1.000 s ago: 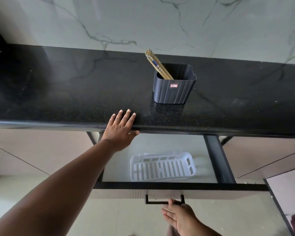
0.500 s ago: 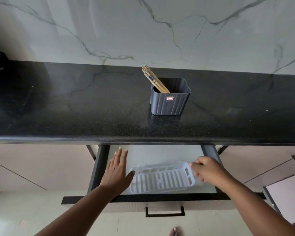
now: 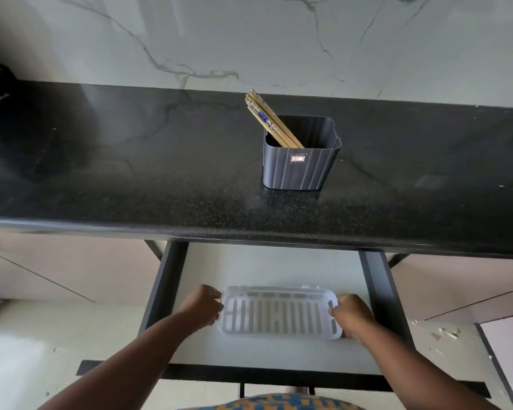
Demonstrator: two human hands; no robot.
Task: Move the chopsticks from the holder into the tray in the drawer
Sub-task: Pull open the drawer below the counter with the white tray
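White slotted tray (image 3: 279, 316) in open drawer (image 3: 376, 279), left hand (image 3: 203, 306) gripping its left end, right hand (image 3: 351, 316) gripping right end; beyond, on black counter (image 3: 131, 173), chopsticks (image 3: 268, 121) standing tilted in grey holder (image 3: 299, 164)

Black speckled countertop (image 3: 131, 184) is spanning the full width across the middle of the frame, its rounded front edge running left to right. White marble wall (image 3: 279, 39) with grey veins is filling the top of the frame behind it. Beige cabinet fronts (image 3: 71, 270) are showing at lower left and lower right under the counter edge. Pale floor (image 3: 27, 359) is showing at bottom left, with small dark specks. Patterned blue and orange fabric (image 3: 282, 402) is showing at bottom centre. Dark blurred shape at far upper left is not identifiable.
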